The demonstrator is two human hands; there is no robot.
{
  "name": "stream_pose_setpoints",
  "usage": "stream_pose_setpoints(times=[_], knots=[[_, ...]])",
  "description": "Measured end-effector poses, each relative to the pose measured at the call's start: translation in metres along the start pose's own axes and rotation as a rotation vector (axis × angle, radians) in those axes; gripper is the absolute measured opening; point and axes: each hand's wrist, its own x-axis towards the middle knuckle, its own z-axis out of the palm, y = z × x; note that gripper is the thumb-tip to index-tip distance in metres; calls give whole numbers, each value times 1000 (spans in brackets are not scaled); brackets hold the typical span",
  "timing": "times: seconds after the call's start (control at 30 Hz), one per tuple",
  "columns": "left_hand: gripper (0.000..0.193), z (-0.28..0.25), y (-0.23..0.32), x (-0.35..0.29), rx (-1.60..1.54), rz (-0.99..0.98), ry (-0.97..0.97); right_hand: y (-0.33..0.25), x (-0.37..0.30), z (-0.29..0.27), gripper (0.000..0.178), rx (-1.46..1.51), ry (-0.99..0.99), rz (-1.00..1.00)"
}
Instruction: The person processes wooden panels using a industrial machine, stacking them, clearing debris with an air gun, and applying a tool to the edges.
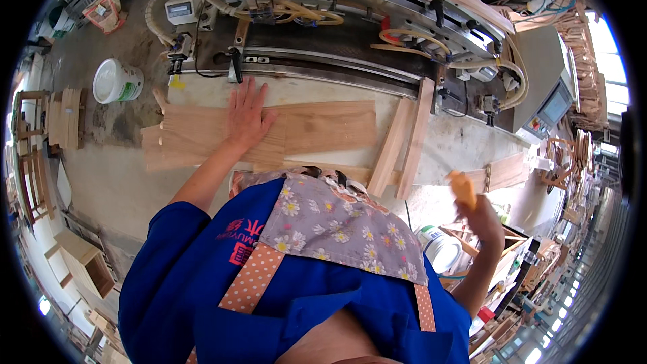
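My left hand (248,118) lies flat, fingers spread, on a row of wooden boards (330,127) on the pale worktable (323,89). Its fingertips reach toward the metal edge of the machine. Out to the right, my right hand (482,221) is raised with its fingers wrapped round a yellow-orange object (462,187). Motion blurs that object, so its kind is unclear. Two narrow wooden strips (403,140) lie slanted between the boards and my right hand.
Beyond the table runs a machine (323,61) with clamps and hoses; its control panel (547,111) stands at the right. A white bucket (439,249) is below my right hand, another bucket (118,82) on the left floor. Wooden pieces (507,172) lie at the right.
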Motion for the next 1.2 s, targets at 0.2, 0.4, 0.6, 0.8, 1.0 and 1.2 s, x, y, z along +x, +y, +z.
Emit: stream_pose_setpoints(times=[0.2,0.4,0.6,0.8,1.0,1.2], knots=[[64,-6,15,24,-264,236,73,-30,3,-35,30,-76,144,-44],[61,11,20,119,-175,234,148,-64,-11,-147,20,46,196,-356],[68,23,17,159,-31,74,111,-196,25,-242,66,137,205,-453],[66,13,20,158,-56,33,76,-384,118,-236,62,-135,43,-565],[63,10,20,159,-90,7,58,-499,168,-183,61,-369,-96,-649],[65,15,22,160,-122,-35,2,-538,195,-162,65,-531,-114,-557]])
